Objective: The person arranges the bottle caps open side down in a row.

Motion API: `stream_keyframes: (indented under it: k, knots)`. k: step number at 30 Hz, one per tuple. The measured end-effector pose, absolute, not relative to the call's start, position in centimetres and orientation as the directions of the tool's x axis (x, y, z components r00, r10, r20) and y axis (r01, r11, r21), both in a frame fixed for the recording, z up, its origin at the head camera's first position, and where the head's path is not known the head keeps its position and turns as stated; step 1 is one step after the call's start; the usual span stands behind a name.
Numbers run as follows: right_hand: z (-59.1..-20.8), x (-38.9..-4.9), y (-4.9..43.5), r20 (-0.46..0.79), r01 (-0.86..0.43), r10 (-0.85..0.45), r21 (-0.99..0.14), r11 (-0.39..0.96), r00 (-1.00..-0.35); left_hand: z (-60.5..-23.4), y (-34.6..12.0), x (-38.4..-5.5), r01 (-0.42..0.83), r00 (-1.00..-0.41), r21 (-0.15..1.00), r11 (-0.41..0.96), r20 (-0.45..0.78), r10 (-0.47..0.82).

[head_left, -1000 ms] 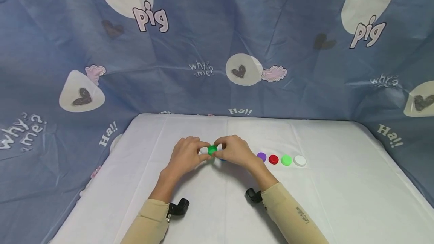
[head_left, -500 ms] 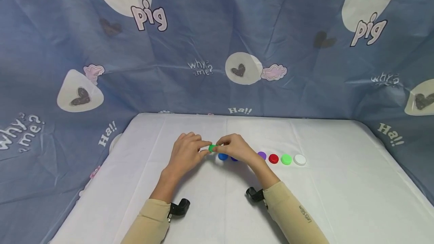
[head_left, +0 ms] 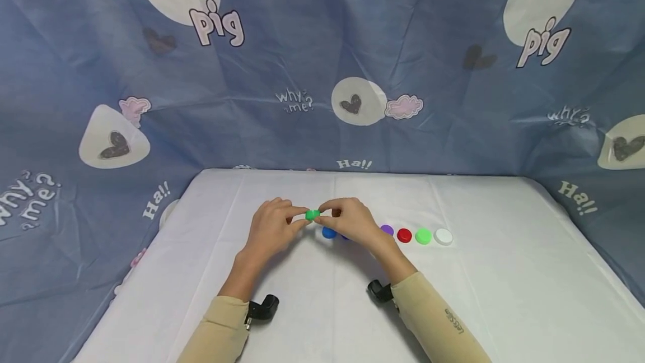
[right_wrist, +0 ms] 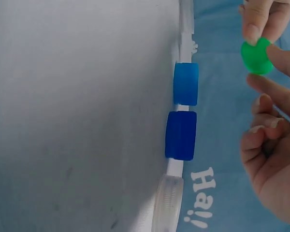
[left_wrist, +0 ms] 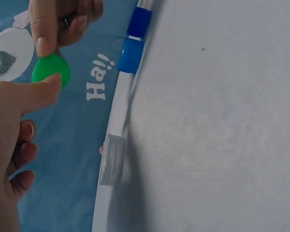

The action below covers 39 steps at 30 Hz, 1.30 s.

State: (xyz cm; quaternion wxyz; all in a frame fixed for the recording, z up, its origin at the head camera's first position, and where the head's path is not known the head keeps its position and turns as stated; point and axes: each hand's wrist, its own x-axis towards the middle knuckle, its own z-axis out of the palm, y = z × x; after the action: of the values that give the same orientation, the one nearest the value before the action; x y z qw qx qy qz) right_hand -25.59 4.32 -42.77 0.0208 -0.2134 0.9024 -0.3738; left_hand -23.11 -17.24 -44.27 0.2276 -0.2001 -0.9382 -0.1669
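Note:
A green bottle cap [head_left: 312, 214] is held up above the table between both hands. My left hand [head_left: 272, 227] pinches it with thumb and forefinger from the left. From the other side my right hand [head_left: 354, 222] holds the same cap between thumb and forefinger. The left wrist view shows the green cap [left_wrist: 50, 70] face-on, partly covered by fingertips. Just below the hands lie a blue cap [head_left: 329, 232] and a dark blue cap [right_wrist: 181, 135], the latter mostly hidden by my right hand in the head view.
To the right, a purple cap [head_left: 387, 230], a red cap [head_left: 404, 235], a light green cap [head_left: 423, 236] and a white cap [head_left: 444, 236] continue the row. A clear ridged cap [left_wrist: 113, 159] stands left of the blue one. Patterned blue cloth [head_left: 282, 139] hangs behind the white table [head_left: 504, 284].
The green cap has risen slightly and been turned, from its open side facing up to its side showing. Both hands keep near the same spot, and the blue cap has come into sight.

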Motion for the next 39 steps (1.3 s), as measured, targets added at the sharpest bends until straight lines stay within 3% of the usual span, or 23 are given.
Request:
stream_keyframes:
  k: [9, 17, 20, 29, 39]
  knots:
    - [-42.7, -25.1, 4.3, 0.323, -0.552, -0.447, -0.503, 0.665, -0.834, -43.8, -17.1, -22.8, 0.419, -0.863, 0.355, 0.836, 0.442, 0.244]
    - [-42.7, -24.8, 4.3, 0.349, -0.584, -0.470, -0.459, 0.669, -0.811, -44.0, -17.0, -22.7, 0.406, -0.880, 0.374, 0.834, 0.405, 0.247]
    - [-42.8, -24.8, 4.4, 0.320, -0.557, -0.456, -0.503, 0.661, -0.830, -43.9, -17.0, -22.6, 0.416, -0.875, 0.354, 0.838, 0.406, 0.263]
    - [-43.0, -25.3, 4.9, 0.145, -0.355, -0.419, -0.800, 0.483, -0.897, -43.6, -16.9, -22.8, 0.476, -0.817, 0.203, 0.856, 0.462, 0.345]
    - [-43.0, -25.4, 5.4, 0.018, -0.226, -0.423, -0.866, 0.446, -0.906, -43.7, -17.0, -22.9, 0.583, -0.716, 0.151, 0.798, 0.559, 0.417]
